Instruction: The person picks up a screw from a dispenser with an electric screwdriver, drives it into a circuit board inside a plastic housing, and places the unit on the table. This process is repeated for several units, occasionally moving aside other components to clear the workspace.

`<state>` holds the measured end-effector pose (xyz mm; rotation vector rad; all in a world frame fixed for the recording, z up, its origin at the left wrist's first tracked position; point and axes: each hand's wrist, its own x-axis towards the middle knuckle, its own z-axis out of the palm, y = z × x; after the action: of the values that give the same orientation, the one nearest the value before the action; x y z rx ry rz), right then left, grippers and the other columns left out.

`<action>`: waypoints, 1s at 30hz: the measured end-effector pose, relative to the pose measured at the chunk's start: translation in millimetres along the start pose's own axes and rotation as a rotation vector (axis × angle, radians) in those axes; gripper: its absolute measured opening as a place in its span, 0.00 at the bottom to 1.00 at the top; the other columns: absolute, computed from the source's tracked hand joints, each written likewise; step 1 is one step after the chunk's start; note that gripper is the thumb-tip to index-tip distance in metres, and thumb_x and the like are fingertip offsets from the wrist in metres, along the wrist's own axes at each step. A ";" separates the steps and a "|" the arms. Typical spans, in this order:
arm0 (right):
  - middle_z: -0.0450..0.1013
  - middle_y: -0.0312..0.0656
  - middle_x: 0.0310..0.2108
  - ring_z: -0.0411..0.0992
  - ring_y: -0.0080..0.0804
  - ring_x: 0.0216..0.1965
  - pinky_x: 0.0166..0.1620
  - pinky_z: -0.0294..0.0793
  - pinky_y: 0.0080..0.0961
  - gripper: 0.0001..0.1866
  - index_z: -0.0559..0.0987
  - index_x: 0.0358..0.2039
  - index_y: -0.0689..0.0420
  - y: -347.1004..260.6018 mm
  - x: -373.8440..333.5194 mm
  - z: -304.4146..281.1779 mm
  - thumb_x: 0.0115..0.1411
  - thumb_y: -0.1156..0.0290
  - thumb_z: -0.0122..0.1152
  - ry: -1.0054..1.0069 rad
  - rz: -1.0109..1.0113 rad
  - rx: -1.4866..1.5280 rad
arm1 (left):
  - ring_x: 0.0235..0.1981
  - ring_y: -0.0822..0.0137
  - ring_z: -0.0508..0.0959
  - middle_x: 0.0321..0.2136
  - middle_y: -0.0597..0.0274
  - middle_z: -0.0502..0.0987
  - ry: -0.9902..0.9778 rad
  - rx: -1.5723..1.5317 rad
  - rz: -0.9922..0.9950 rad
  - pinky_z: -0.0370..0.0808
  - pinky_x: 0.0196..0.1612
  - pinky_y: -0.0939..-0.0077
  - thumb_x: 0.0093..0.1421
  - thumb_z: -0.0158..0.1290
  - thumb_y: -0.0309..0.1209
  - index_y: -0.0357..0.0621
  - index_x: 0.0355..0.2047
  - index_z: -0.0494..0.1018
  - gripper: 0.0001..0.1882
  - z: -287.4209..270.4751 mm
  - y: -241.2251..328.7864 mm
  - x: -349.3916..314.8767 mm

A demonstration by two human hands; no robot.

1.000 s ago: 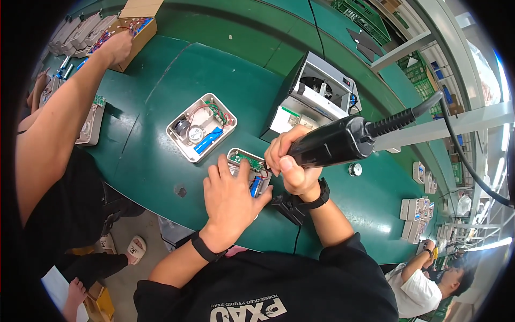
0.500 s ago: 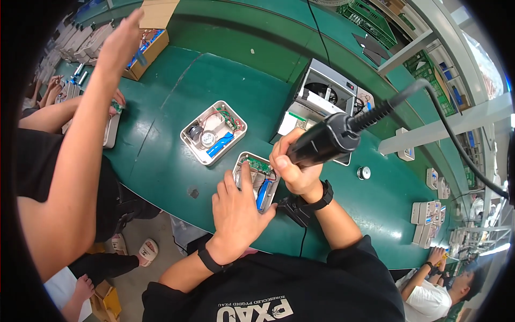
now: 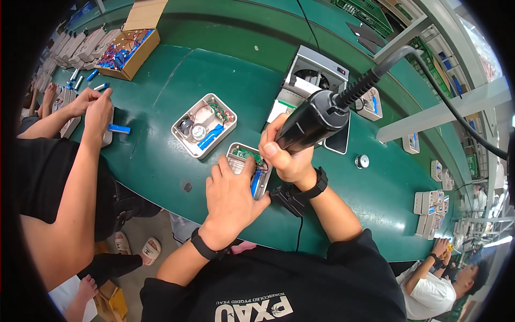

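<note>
My right hand (image 3: 289, 160) is closed round a black electric screwdriver (image 3: 317, 119), its cable rising to the upper right. The tool's tip is hidden behind my hand, over the right side of a small off-white housing (image 3: 266, 184). Across that housing lies my left hand (image 3: 230, 192), fingers bent over its left side and thumb at the near right edge, gripping it. Inside show a green circuit board (image 3: 244, 154), wires and a blue battery cell (image 3: 256, 181). Farther left sits a second open housing (image 3: 179, 140) with round metal parts, wires and another blue cell.
A grey machine (image 3: 322, 70) stands at the back, with a black stand (image 3: 288, 201) beside my right wrist. A round metal part (image 3: 362, 161) lies to the right. A co-worker's hands (image 3: 96, 104) work at left, near a carton of blue cells (image 3: 142, 56). Housings (image 3: 429, 206) are stacked right.
The co-worker's arm has come down from the carton to the table, where a blue cell now shows by the hand. My view has shifted slightly; both my hands keep their hold, left index finger more bent.
</note>
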<state>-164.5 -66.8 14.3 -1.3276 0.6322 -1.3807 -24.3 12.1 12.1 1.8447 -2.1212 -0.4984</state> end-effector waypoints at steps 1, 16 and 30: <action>0.69 0.38 0.20 0.65 0.22 0.19 0.25 0.66 0.21 0.17 0.69 0.30 0.60 0.5 -0.2 -0.4 0.57 0.65 0.69 0.001 0.014 0.023 | 0.48 0.42 0.72 0.54 0.33 0.66 0.002 0.011 -0.001 0.73 0.47 0.51 0.44 0.69 0.43 0.51 0.58 0.71 0.39 -0.5 1.0 0.8; 0.64 0.33 0.18 0.62 0.23 0.14 0.22 0.67 0.28 0.25 0.65 0.32 0.53 -128.9 9.8 -64.9 0.66 0.43 0.56 0.085 -0.461 0.228 | 0.50 0.37 0.76 0.49 0.37 0.72 0.032 0.017 -0.026 0.77 0.52 0.48 0.46 0.66 0.43 0.41 0.60 0.67 0.42 -97.4 -6.1 86.5; 0.62 0.34 0.17 0.60 0.24 0.13 0.21 0.66 0.26 0.25 0.63 0.33 0.54 -131.9 3.7 -72.7 0.66 0.44 0.55 0.187 -0.453 0.003 | 0.57 0.49 0.77 0.51 0.42 0.79 -0.137 -0.237 0.260 0.73 0.60 0.64 0.51 0.56 0.27 0.36 0.54 0.74 0.27 -70.3 -91.3 254.1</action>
<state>-273.7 -52.6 117.1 -1.4034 0.4655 -1.8869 51.5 -255.6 32.7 1.4203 -2.2349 -0.7915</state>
